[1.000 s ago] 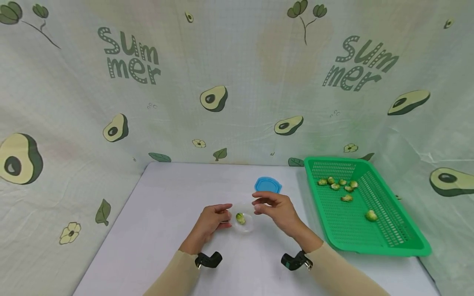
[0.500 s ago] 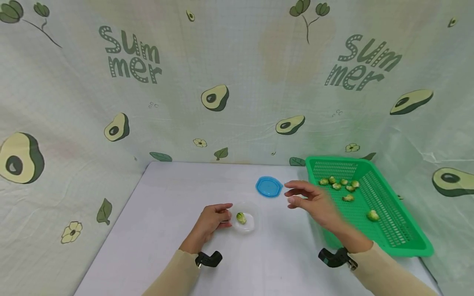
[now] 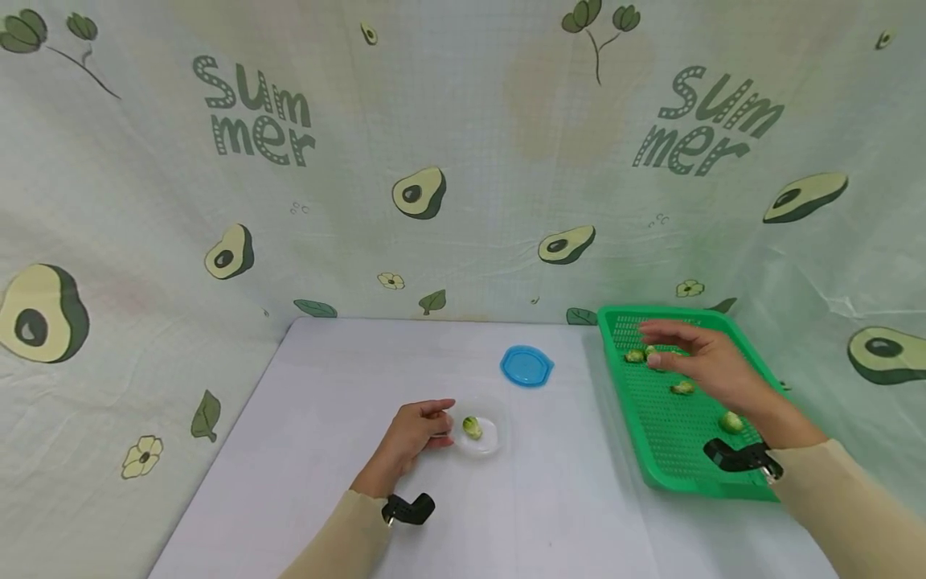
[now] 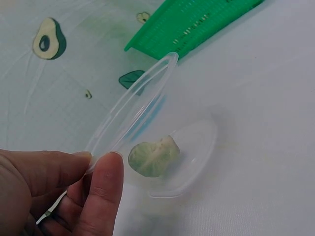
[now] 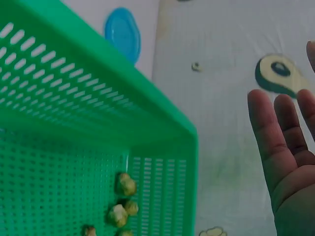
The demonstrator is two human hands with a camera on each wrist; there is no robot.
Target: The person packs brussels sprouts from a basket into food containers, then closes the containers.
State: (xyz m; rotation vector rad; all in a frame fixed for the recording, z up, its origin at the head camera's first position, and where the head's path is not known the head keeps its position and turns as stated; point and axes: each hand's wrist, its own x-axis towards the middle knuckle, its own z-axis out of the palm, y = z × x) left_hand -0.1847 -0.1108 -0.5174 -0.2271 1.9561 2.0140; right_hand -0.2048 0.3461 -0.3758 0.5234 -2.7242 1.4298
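Observation:
My left hand [image 3: 414, 434] pinches the rim of a small clear plastic container [image 4: 197, 169] between thumb and finger, on the white table. One Brussels sprout [image 3: 472, 427] lies inside it, its pale cut end visible in the left wrist view. Over the green basket [image 3: 651, 474] hovers my right hand [image 3: 712, 370], fingers extended and holding nothing. Several Brussels sprouts are in the basket, mostly toward its far end; one Brussels sprout [image 3: 731, 422] sits nearer. The hand hides part of the far group from the head view, and some show in the right wrist view.
A blue lid [image 3: 526, 366] lies on the white table [image 3: 376, 362] behind the container and left of the basket. A patterned cloth [image 3: 477, 145] with avocado prints hangs behind and along the sides.
My right hand has moved rightward from beside the container, past the blue lid, to above the basket. The left hand stays on the container with the sprout inside.

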